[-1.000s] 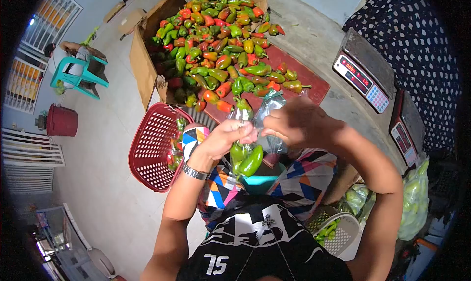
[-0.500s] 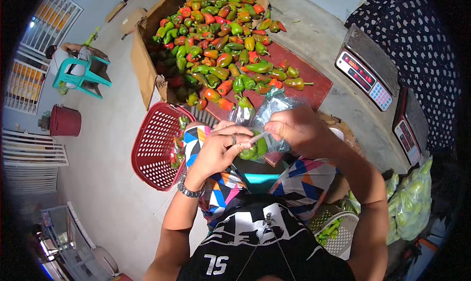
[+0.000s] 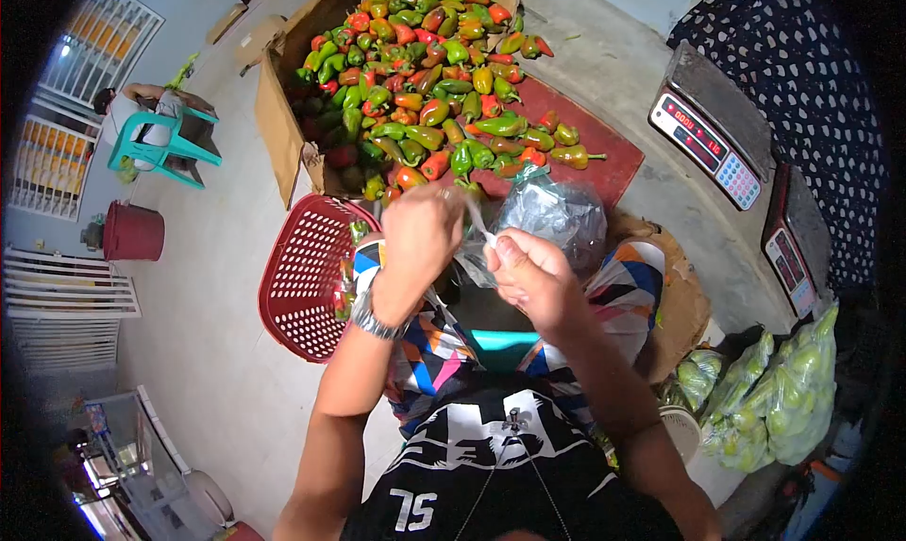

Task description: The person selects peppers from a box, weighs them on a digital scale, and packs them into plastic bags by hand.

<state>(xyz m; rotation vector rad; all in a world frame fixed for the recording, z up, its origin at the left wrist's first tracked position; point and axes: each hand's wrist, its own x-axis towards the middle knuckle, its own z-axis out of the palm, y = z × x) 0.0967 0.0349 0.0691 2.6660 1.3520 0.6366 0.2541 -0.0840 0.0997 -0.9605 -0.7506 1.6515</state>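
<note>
Between my hands a twisted strip of a clear plastic bag point(image 3: 479, 222) is pulled taut. My right hand point(image 3: 533, 278) pinches its lower end between thumb and fingers. My left hand point(image 3: 421, 237), closed and partly blurred, grips the upper end, its fingertips turned away from view. The rest of the bag, and whatever is in it, is mostly hidden below my hands. A bundle of clear plastic bags point(image 3: 555, 218) lies just beyond my right hand. Past both hands, red, green and orange peppers point(image 3: 434, 114) spread in a large heap.
Left of my knee stands a red perforated basket point(image 3: 300, 281) holding some bagged peppers. A cardboard box side point(image 3: 279, 130) borders the heap. Two digital scales point(image 3: 706, 149) stand at the right, above bags of green produce point(image 3: 788, 404). A person point(image 3: 151, 116) sits far left near a teal chair point(image 3: 156, 137).
My left hand has risen and turned over, and my right hand has moved down and inward. The plastic between them is stretched upward; the green peppers in the bag no longer show.
</note>
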